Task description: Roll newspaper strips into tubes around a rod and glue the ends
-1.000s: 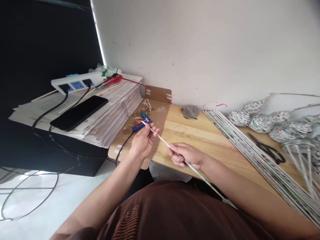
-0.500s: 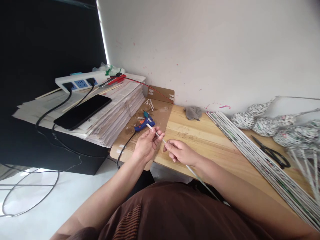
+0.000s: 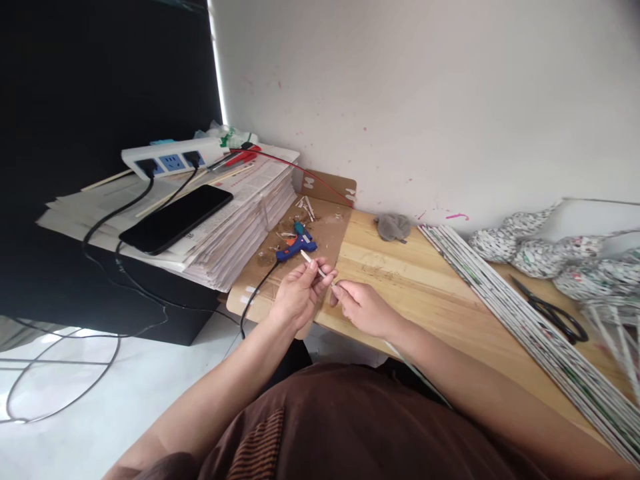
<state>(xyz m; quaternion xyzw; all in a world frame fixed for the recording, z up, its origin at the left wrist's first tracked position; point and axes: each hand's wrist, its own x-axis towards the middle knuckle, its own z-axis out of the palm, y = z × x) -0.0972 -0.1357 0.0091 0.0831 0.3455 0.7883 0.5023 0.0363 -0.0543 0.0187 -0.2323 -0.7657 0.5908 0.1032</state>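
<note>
A thin white rolled-paper stick runs between my two hands above the table's front edge. My left hand pinches it near its far end, which pokes out past the thumb. Close beside it, my right hand is closed on the same stick, and a long pale length trails out below that wrist toward my lap. Just beyond my left fingers lies a blue glue gun with a green tip, on a brown cardboard sheet.
Left stands a stack of newspapers bearing a black phone and a power strip. Right on the table lie a bundle of paper sticks, black scissors and woven paper pieces. A grey cloth lump rests near the wall.
The view has shifted slightly, so the surroundings appear a little farther right. Both hands keep their hold on the stick, whose far end sits slightly lower against the glue gun.
</note>
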